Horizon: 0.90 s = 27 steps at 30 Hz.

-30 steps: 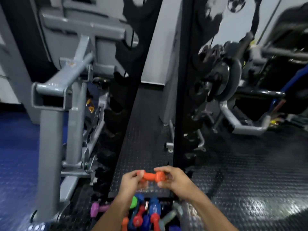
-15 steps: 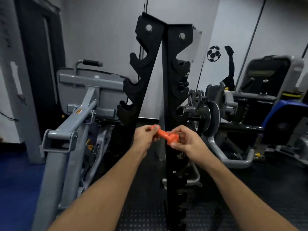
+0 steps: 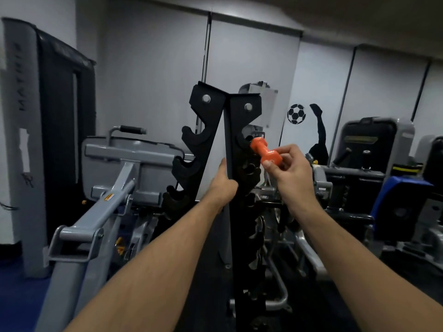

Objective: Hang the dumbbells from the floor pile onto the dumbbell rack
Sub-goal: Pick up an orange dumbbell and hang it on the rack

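Observation:
The black dumbbell rack (image 3: pixel 230 130) stands upright in front of me, with hooked cradles down both of its angled sides. My right hand (image 3: pixel 288 168) pinches one end of a small orange dumbbell (image 3: pixel 265 153). The dumbbell's far end sits close to an upper cradle on the rack's right side. My left hand (image 3: pixel 223 184) grips the rack's front edge at mid height. The floor pile is out of view.
A grey exercise machine (image 3: pixel 112 188) stands close on the left of the rack. Behind and right of the rack are a weight-plate machine (image 3: pixel 311 212) and a blue-padded machine (image 3: pixel 402 200). White wall panels (image 3: pixel 263 56) close off the back.
The left hand has let go of the orange dumbbell and taken hold of the rack's edge. The right hand alone has lifted the dumbbell up and right toward an upper cradle.

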### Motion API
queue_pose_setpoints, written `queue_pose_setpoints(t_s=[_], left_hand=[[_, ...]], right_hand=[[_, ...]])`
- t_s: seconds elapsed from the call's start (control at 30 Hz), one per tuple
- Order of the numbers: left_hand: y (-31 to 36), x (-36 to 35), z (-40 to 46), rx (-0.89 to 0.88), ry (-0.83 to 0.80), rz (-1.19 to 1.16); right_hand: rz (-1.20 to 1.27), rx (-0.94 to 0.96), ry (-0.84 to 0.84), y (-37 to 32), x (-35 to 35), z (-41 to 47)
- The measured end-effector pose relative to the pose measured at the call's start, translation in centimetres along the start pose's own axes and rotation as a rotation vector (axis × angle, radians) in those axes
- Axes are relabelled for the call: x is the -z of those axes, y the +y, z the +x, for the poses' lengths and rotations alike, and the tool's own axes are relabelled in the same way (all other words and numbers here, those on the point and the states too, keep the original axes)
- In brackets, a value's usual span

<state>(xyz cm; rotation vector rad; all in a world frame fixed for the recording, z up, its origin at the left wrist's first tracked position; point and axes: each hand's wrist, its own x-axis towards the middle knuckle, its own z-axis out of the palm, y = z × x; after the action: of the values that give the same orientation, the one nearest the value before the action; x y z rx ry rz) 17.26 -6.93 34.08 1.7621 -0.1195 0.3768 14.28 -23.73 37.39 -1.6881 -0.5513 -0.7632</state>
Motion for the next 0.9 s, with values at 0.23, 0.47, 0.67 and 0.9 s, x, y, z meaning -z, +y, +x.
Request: queue_pose_setpoints(t_s=[0.23,0.47,0.67,0.9], left_hand=[[-0.5,-1.0,1.3,-0.034,-0.096,0.004],[-0.2,-0.6,1.0,-0.013,-0.135,-0.013],[-0.2,-0.5,0.8,-0.037,-0.146,-0.025],[-0.4,-0.5,0.9,-0.03,-0.136,-0.011]], right_hand=[[-0.103,0.046,0.131,-0.9,-1.4,5.9],[-0.172,-0.007,0.046,-0.1,-2.9,9.8],[-0.148,-0.062,-0.054,0.7,-4.7,10.5],[-0.267,-0.052,-0.174,0.6,-3.9,11.3]])
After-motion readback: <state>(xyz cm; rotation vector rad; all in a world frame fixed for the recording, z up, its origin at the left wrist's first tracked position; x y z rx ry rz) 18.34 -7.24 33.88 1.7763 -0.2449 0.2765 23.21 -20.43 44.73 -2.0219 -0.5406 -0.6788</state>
